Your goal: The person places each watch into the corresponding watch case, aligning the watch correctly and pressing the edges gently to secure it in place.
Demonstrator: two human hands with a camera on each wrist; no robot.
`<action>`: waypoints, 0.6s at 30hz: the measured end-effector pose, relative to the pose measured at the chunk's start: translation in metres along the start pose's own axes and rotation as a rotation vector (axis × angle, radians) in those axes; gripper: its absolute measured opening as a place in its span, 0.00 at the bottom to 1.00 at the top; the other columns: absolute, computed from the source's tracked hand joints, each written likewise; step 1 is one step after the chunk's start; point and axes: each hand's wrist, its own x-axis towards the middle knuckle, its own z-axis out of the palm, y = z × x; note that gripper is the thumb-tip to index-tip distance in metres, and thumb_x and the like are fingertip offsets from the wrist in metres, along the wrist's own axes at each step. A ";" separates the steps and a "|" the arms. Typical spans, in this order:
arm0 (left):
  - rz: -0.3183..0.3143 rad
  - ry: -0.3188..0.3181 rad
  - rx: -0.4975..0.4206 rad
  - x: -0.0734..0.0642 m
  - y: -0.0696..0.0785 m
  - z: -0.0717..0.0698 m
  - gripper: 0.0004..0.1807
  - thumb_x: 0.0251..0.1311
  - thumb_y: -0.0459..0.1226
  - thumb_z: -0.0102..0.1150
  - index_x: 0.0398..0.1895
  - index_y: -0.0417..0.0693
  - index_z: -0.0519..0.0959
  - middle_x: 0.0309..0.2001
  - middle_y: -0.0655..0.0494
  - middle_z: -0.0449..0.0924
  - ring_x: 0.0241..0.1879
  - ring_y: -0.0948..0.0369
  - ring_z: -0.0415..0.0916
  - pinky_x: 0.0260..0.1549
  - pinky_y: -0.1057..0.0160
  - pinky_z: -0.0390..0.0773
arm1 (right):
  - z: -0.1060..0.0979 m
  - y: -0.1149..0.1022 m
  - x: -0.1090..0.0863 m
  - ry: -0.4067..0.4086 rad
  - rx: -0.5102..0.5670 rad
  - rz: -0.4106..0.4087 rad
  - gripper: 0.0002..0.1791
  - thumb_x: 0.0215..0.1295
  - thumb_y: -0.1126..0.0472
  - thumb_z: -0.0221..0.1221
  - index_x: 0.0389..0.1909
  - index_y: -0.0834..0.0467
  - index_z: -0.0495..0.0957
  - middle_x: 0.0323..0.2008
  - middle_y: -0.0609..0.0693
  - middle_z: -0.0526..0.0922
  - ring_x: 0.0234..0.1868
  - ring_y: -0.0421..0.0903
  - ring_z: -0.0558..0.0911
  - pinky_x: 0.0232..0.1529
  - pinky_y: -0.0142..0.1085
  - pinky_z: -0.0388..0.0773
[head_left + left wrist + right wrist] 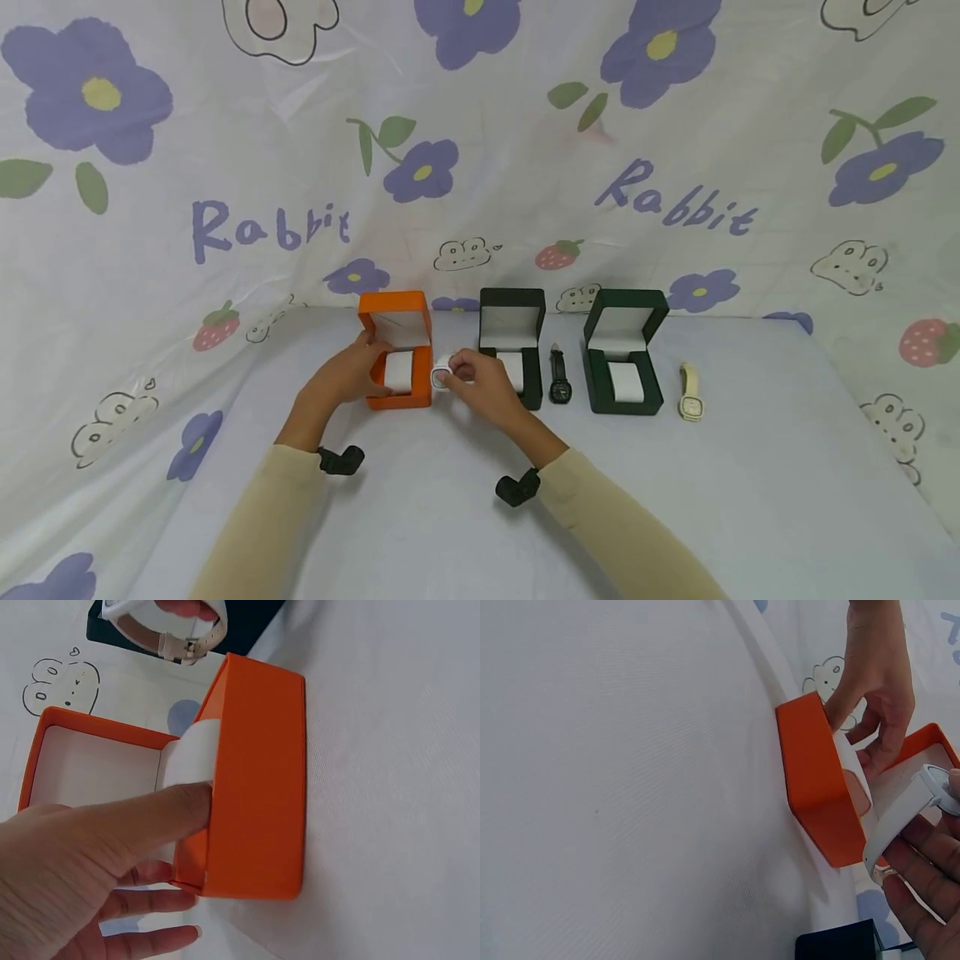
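An orange watch box (422, 379) stands with its lid up. My left hand (350, 371) reaches into it from the left and holds the white cushion (196, 752) inside, thumb at the front wall and a finger at the back; some fingertips are hidden. Just right of that box, my right hand (489, 387) pinches a white watch (441, 377) by its case. Its strap (900, 821) forms a loop, with the buckle visible in the left wrist view. The watch is held apart from the cushion.
Two dark green boxes, one in the middle (531, 383) and one at right (600, 392), stand with lids up and white cushions inside. A black watch (559, 383) lies between them, a gold watch (690, 396) farther right. A patterned cloth (487, 167) hangs behind.
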 end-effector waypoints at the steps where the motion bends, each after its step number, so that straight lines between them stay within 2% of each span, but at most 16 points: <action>1: 0.002 0.005 0.006 0.000 -0.001 0.000 0.41 0.47 0.43 0.82 0.65 0.42 0.74 0.67 0.40 0.64 0.57 0.48 0.72 0.63 0.45 0.74 | -0.001 0.001 -0.001 0.000 0.005 0.000 0.07 0.67 0.59 0.67 0.37 0.58 0.80 0.37 0.50 0.87 0.42 0.45 0.87 0.46 0.39 0.84; 10: 0.046 0.072 0.085 -0.004 -0.002 0.000 0.44 0.44 0.50 0.83 0.63 0.43 0.73 0.59 0.47 0.74 0.56 0.50 0.73 0.60 0.46 0.77 | -0.002 0.005 -0.007 -0.004 0.030 0.030 0.07 0.67 0.60 0.68 0.37 0.58 0.80 0.37 0.50 0.87 0.40 0.44 0.86 0.42 0.36 0.84; 18: 0.072 0.136 0.019 -0.008 -0.010 0.006 0.44 0.45 0.50 0.82 0.64 0.48 0.71 0.53 0.47 0.77 0.51 0.51 0.74 0.55 0.47 0.81 | -0.003 0.007 -0.009 -0.006 0.034 0.032 0.07 0.67 0.60 0.68 0.37 0.58 0.80 0.38 0.51 0.87 0.39 0.44 0.86 0.40 0.35 0.83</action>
